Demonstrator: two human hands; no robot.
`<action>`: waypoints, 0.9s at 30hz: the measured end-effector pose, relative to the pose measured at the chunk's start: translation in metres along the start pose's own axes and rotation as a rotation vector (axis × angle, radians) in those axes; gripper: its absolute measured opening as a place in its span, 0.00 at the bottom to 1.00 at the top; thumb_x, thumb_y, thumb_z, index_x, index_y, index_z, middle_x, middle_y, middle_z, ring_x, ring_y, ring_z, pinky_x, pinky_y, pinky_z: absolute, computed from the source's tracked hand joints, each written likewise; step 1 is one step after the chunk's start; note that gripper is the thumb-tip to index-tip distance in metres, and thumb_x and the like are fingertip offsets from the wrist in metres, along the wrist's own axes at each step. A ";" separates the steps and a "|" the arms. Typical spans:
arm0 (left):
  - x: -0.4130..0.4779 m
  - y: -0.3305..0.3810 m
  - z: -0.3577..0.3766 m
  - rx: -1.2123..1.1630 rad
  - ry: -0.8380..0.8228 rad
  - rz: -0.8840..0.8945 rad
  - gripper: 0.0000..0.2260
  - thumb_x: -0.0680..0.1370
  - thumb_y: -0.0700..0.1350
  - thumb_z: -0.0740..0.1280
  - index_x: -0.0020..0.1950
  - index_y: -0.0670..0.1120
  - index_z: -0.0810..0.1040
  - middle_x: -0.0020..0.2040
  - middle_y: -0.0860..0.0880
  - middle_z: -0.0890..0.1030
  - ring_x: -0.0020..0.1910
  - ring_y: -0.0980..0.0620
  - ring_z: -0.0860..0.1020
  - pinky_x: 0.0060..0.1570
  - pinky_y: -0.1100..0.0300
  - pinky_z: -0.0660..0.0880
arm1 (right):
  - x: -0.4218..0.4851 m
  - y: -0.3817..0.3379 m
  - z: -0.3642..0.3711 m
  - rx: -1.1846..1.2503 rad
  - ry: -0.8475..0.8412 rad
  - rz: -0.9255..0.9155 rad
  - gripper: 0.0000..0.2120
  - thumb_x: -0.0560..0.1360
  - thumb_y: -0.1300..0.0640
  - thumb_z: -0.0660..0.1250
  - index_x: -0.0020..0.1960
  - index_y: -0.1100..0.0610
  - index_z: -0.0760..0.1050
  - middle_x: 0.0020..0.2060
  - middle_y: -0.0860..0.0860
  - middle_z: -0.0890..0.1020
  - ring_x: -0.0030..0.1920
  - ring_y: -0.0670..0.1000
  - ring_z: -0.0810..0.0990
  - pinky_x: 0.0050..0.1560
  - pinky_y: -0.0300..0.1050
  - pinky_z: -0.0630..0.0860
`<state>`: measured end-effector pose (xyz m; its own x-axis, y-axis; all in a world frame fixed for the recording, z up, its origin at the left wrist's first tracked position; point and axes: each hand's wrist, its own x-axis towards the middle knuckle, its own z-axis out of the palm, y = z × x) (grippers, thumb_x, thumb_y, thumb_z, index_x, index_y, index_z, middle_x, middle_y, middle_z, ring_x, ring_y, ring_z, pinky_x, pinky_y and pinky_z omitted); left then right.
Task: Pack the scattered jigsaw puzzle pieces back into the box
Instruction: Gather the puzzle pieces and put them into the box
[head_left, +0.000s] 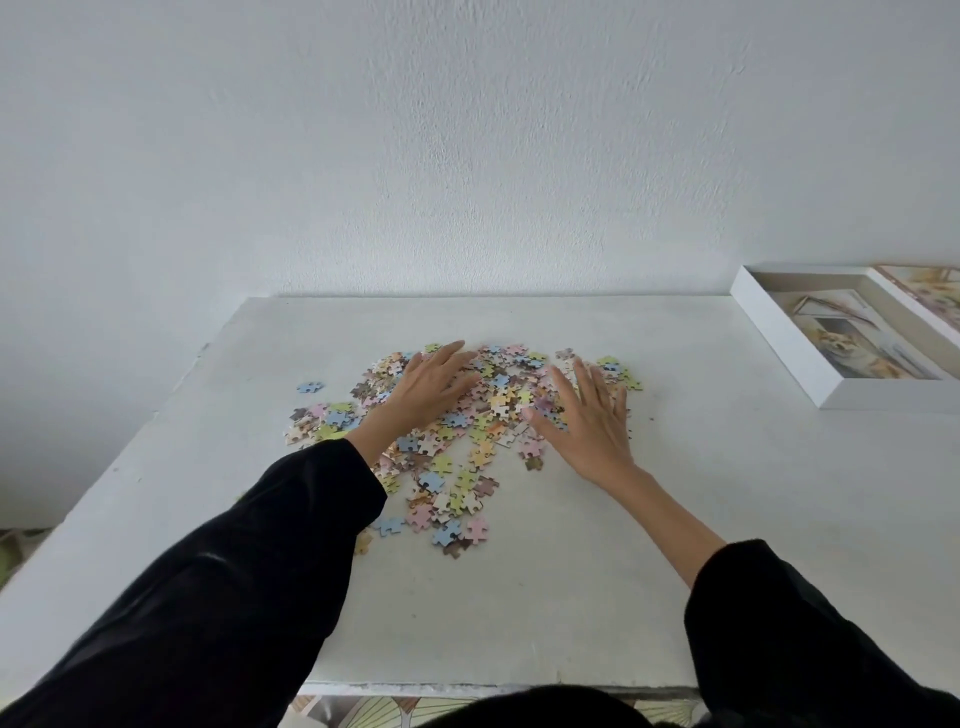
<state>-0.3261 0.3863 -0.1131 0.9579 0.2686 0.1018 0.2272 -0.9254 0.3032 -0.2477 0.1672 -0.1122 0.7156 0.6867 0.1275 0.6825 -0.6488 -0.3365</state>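
The scattered pastel cardboard jigsaw pieces (457, 426) are being covered by the left hand (431, 389) and right hand (587, 415), fingers spread flat, nothing gripped. Outliers should be swept inward before transfer to the open white cardboard box (779, 338).

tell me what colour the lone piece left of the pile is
Light blue; the lone piece shows in the head view.

Lighting was soft, even daylight; faint shadows lay under both hands. Wide-angle distortion curved the frame edges.
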 end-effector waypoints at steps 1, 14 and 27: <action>-0.001 0.001 -0.003 -0.073 0.021 -0.018 0.21 0.81 0.55 0.50 0.72 0.49 0.62 0.75 0.47 0.59 0.67 0.48 0.69 0.71 0.46 0.56 | 0.006 -0.004 -0.002 0.005 -0.011 -0.029 0.33 0.75 0.36 0.51 0.75 0.48 0.48 0.76 0.52 0.46 0.75 0.54 0.41 0.71 0.55 0.35; -0.034 -0.010 -0.048 -0.369 0.325 -0.070 0.14 0.82 0.46 0.55 0.61 0.45 0.75 0.60 0.45 0.76 0.51 0.50 0.77 0.51 0.56 0.74 | 0.051 -0.056 0.025 -0.088 -0.188 -0.234 0.29 0.77 0.38 0.50 0.74 0.50 0.52 0.75 0.55 0.51 0.75 0.57 0.49 0.73 0.55 0.45; -0.210 -0.064 -0.067 -0.176 0.546 -0.744 0.14 0.81 0.46 0.55 0.63 0.47 0.75 0.67 0.45 0.70 0.67 0.46 0.67 0.63 0.54 0.63 | 0.056 -0.047 0.039 -0.153 -0.052 -0.323 0.30 0.76 0.38 0.49 0.73 0.51 0.56 0.74 0.56 0.57 0.73 0.58 0.56 0.72 0.56 0.54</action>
<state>-0.5531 0.4070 -0.0903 0.3518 0.9045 0.2411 0.6756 -0.4236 0.6035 -0.2454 0.2484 -0.1253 0.4537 0.8774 0.1557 0.8893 -0.4345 -0.1427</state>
